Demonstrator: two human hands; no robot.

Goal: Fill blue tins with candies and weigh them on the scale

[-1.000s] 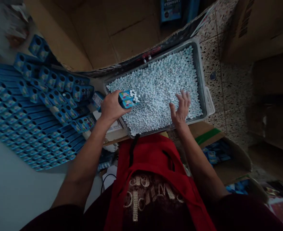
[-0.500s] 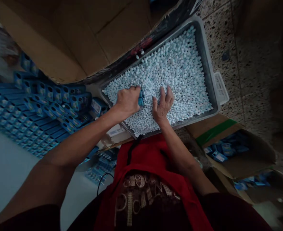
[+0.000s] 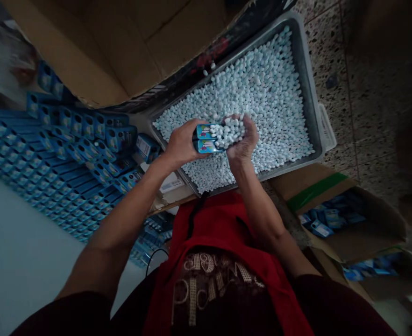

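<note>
My left hand (image 3: 182,144) is closed round two small blue boxes (image 3: 205,139) held side by side above the tray. Heaped against the boxes' right end are white candy-like pellets (image 3: 231,132). My right hand (image 3: 245,142) cups this heap, its fingers curled round the far side. Below both hands, a grey tray (image 3: 313,93) holds a deep layer of the same pellets. Whether pellets are inside the boxes is hidden by the heap.
Rows of blue boxes (image 3: 52,163) are stacked on the left. A large open cardboard carton (image 3: 122,51) stands beyond the tray. At the lower right, another carton (image 3: 377,233) holds blue boxes. Two loose pellets (image 3: 209,69) lie by the tray's far rim.
My left hand has lifted and turned the blue boxes, so their printed sides show. My right hand, earlier spread on the pellets, now cups a heap of them against the boxes.
</note>
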